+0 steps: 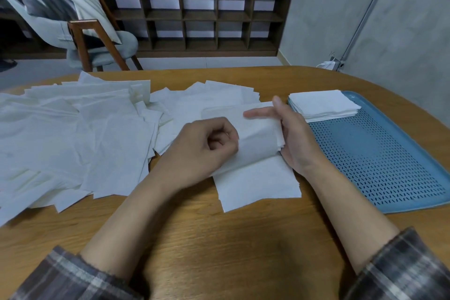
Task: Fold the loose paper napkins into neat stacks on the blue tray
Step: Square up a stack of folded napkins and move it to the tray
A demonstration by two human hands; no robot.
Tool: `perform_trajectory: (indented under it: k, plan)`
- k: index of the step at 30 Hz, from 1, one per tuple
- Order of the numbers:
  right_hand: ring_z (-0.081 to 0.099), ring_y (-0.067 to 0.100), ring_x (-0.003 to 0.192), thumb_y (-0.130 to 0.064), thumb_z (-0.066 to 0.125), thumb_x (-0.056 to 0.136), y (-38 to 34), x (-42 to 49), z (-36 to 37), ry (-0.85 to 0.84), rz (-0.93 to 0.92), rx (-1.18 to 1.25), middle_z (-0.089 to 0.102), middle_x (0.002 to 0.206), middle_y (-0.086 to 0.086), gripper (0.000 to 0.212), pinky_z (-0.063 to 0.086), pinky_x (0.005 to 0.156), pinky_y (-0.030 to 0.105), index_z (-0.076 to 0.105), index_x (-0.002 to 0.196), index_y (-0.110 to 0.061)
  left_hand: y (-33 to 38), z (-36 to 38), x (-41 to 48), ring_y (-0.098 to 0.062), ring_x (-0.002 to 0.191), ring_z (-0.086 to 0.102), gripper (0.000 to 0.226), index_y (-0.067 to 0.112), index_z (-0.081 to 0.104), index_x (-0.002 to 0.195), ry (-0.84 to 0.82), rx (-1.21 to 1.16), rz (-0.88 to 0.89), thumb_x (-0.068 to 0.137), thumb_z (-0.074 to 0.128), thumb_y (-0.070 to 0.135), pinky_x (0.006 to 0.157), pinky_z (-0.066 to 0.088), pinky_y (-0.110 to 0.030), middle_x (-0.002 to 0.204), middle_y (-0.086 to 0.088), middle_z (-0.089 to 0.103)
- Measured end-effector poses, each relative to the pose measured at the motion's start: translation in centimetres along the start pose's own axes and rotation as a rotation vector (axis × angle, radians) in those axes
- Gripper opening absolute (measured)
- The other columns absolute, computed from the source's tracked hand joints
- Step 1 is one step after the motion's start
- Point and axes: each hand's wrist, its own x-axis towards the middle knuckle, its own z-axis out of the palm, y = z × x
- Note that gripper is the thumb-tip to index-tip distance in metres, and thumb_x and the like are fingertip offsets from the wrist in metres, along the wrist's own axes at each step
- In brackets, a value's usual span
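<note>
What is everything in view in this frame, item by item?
Loose napkins: many, white, spread over the table's left half.
Napkin being folded: one, white, table centre, between the hands.
Folded stack: one, white, tray's far left corner.
Tray: one, blue, perforated, table's right side.
Table: one, wooden.
Chair: one, wood and grey, behind the table, left.
Shelf unit: one, dark brown, back wall.
Sleeves: two, plaid, bottom corners.
Left hand: fingers curled on the napkin's folded-over edge.
Right hand: holds the napkin's right edge.
</note>
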Motion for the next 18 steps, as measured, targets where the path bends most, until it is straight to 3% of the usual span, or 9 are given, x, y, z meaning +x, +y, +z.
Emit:
perform_trajectory:
  k: [3, 5, 8, 10, 15, 18]
  plan:
    - [0.070, 0.016, 0.115, -0.050, 0.062, 0.096, -0.2, -0.4, 0.3, -0.047, -0.036, -0.018, 0.076, 0.123, 0.003, 0.044, 0.050, 0.098, 0.033, 0.083, 0.102, -0.012, -0.1, 0.0, 0.3, -0.005, 0.085, 0.067, 0.016, 0.026, 0.073, 0.087, 0.199, -0.008, 0.018, 0.094, 0.064, 0.016, 0.074, 0.047, -0.015, 0.085, 0.012, 0.074]
    - [0.072, 0.022, 0.104, -0.039, 0.075, 0.095, -0.1, -0.7, 0.5, -0.082, -0.051, -0.020, 0.077, 0.113, 0.009, 0.033, 0.050, 0.094, 0.037, 0.081, 0.102, -0.007, -0.4, 0.0, 0.5, -0.005, 0.091, 0.070, 0.015, 0.027, 0.075, 0.088, 0.295, -0.041, 0.022, 0.096, 0.068, 0.017, 0.080, 0.050, -0.015, 0.090, 0.014, 0.076]
    - [0.077, 0.023, 0.102, -0.021, 0.075, 0.096, 0.0, -0.9, 0.7, -0.057, -0.084, -0.120, 0.081, 0.109, 0.004, 0.015, 0.057, 0.092, 0.038, 0.081, 0.107, -0.013, -0.8, -0.2, 0.7, -0.001, 0.093, 0.069, 0.007, 0.030, 0.077, 0.096, 0.389, -0.062, 0.002, 0.096, 0.075, 0.023, 0.079, 0.046, -0.009, 0.089, 0.014, 0.076]
    - [0.077, 0.025, 0.103, -0.018, 0.074, 0.096, -0.1, -1.0, 0.8, -0.044, -0.082, -0.124, 0.081, 0.110, 0.005, 0.017, 0.058, 0.094, 0.040, 0.081, 0.110, -0.013, -0.9, -0.3, 0.7, 0.001, 0.095, 0.069, 0.013, 0.032, 0.076, 0.103, 0.389, -0.080, -0.015, 0.093, 0.081, 0.026, 0.080, 0.044, -0.007, 0.086, 0.011, 0.076]
    - [0.073, 0.027, 0.114, -0.023, 0.076, 0.090, -0.1, -1.1, 0.8, -0.119, -0.074, -0.048, 0.076, 0.123, 0.002, 0.039, 0.056, 0.100, 0.047, 0.071, 0.128, -0.017, -1.0, -0.4, 0.8, -0.003, 0.095, 0.071, 0.022, 0.034, 0.075, 0.105, 0.416, -0.111, -0.035, 0.088, 0.086, 0.027, 0.084, 0.053, -0.028, 0.086, 0.011, 0.077]
    - [0.069, 0.025, 0.123, -0.020, 0.077, 0.089, -0.2, -1.2, 1.1, -0.171, -0.084, -0.057, 0.072, 0.131, 0.001, 0.050, 0.052, 0.109, 0.052, 0.063, 0.137, -0.026, -1.1, -0.4, 0.8, -0.005, 0.093, 0.072, 0.023, 0.034, 0.075, 0.105, 0.414, -0.127, -0.042, 0.087, 0.087, 0.028, 0.084, 0.054, -0.029, 0.085, 0.009, 0.078]
